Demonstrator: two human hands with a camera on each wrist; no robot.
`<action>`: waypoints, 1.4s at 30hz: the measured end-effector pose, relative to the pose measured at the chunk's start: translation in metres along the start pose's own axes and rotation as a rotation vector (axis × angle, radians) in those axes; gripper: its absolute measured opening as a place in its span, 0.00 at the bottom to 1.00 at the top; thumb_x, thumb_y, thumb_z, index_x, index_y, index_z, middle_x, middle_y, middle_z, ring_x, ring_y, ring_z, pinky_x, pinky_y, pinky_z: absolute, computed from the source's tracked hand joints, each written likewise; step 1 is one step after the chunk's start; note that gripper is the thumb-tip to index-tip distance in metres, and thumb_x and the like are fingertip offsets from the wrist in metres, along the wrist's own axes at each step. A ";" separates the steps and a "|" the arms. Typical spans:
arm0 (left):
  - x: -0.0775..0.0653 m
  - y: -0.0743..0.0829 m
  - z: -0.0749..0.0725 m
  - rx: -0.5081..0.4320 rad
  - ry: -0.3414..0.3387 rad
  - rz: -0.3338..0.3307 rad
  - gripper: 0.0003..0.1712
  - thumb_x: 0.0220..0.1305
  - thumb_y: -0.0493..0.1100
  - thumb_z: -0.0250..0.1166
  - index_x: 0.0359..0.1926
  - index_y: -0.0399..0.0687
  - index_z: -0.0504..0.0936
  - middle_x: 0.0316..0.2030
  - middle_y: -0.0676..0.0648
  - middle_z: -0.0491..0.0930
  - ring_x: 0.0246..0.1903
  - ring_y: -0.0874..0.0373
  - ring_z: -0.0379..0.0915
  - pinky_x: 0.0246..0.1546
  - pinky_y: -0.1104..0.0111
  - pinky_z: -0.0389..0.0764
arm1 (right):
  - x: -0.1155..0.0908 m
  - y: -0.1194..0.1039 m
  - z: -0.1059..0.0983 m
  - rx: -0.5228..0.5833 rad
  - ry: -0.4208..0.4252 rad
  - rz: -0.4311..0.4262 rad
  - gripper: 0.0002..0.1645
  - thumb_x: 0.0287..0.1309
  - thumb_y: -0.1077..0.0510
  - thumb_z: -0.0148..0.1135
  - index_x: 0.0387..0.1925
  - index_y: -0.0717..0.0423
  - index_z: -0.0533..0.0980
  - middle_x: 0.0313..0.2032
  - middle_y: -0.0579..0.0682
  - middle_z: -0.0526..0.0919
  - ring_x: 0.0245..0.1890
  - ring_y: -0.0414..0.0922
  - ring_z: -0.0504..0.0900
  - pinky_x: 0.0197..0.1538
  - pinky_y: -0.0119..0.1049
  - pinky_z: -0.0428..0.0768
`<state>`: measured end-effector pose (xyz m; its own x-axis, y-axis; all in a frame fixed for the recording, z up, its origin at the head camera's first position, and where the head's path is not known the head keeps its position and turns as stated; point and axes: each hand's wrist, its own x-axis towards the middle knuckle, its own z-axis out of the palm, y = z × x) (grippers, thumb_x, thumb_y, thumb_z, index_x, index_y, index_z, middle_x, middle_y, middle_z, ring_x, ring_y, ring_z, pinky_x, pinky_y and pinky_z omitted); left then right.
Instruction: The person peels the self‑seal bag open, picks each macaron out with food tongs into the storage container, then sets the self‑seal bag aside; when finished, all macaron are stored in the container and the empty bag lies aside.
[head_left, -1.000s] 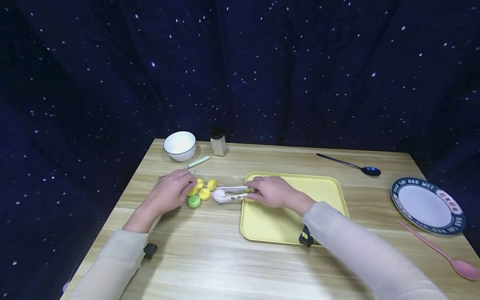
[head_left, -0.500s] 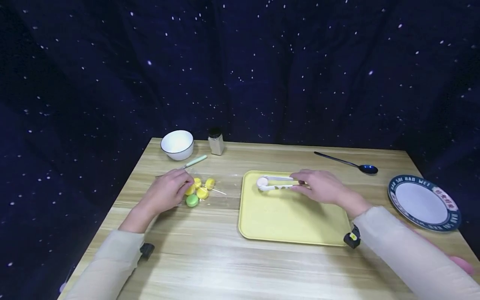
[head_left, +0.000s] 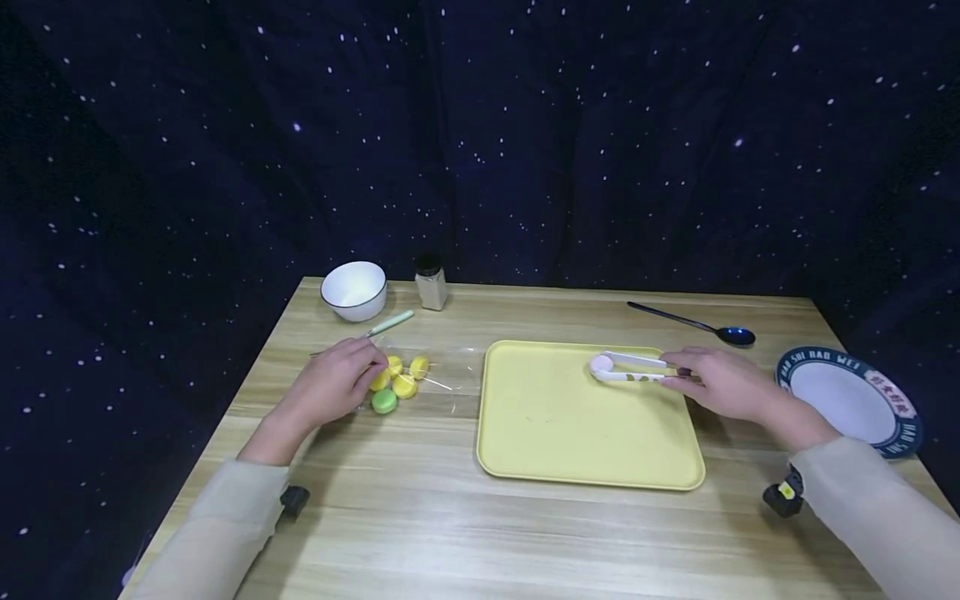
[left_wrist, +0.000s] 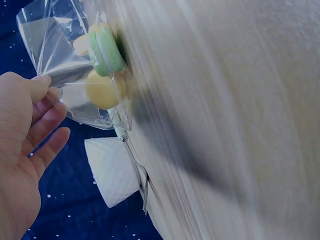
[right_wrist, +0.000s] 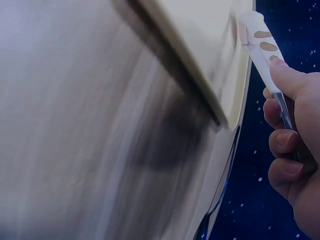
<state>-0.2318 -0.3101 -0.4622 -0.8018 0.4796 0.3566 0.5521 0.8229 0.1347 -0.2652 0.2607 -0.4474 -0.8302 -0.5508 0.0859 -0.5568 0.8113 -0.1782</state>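
My left hand (head_left: 333, 385) pinches the edge of a clear plastic bag (left_wrist: 70, 75) lying at the left of the table. Inside the bag are several yellow macarons (head_left: 405, 386) and a green macaron (left_wrist: 106, 52). A thin white stick or tie (head_left: 438, 383) lies beside them. With my right hand (head_left: 723, 382) I grip white tongs (head_left: 633, 377) by their dark handle end. Between the tong tips sits a pale lilac macaron (head_left: 602, 364), above the upper right part of a yellow tray (head_left: 570, 442). In the right wrist view the macaron is mostly hidden.
Behind the left hand lies a fork (head_left: 390, 323) with a pale green handle. A white bowl (head_left: 354, 292) and a black-lidded jar (head_left: 431, 287) stand at the back left. A dark spoon (head_left: 735, 336) and a blue-rimmed plate (head_left: 843, 400) are on the right.
My right hand has carried the tongs and lilac macaron rightward, from the bag's contents across to the tray's right side. The left hand stays at the bag. The pink spoon has gone from view.
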 end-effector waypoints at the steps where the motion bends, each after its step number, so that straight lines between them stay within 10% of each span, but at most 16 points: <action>1: 0.000 0.000 0.000 0.004 -0.001 0.000 0.04 0.64 0.42 0.63 0.39 0.50 0.80 0.37 0.55 0.77 0.41 0.58 0.73 0.42 0.60 0.77 | -0.002 0.001 0.000 -0.004 -0.007 0.015 0.29 0.62 0.39 0.58 0.54 0.57 0.77 0.41 0.50 0.82 0.36 0.42 0.78 0.41 0.47 0.79; 30: 0.001 0.000 0.001 0.002 -0.012 -0.003 0.04 0.64 0.41 0.63 0.39 0.51 0.80 0.37 0.57 0.76 0.40 0.61 0.71 0.42 0.63 0.77 | -0.027 0.012 -0.022 -0.014 -0.041 0.113 0.30 0.60 0.35 0.57 0.51 0.52 0.78 0.35 0.42 0.80 0.28 0.38 0.72 0.30 0.37 0.74; 42: 0.000 0.001 0.001 0.004 0.000 -0.002 0.03 0.64 0.42 0.63 0.39 0.52 0.80 0.37 0.58 0.76 0.39 0.62 0.71 0.40 0.63 0.77 | 0.013 -0.039 -0.006 0.056 0.068 -0.044 0.29 0.62 0.37 0.56 0.53 0.53 0.77 0.39 0.47 0.82 0.33 0.41 0.76 0.38 0.43 0.78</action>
<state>-0.2312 -0.3086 -0.4630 -0.8028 0.4780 0.3565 0.5496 0.8250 0.1316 -0.2545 0.2228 -0.4333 -0.8062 -0.5694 0.1605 -0.5916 0.7737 -0.2268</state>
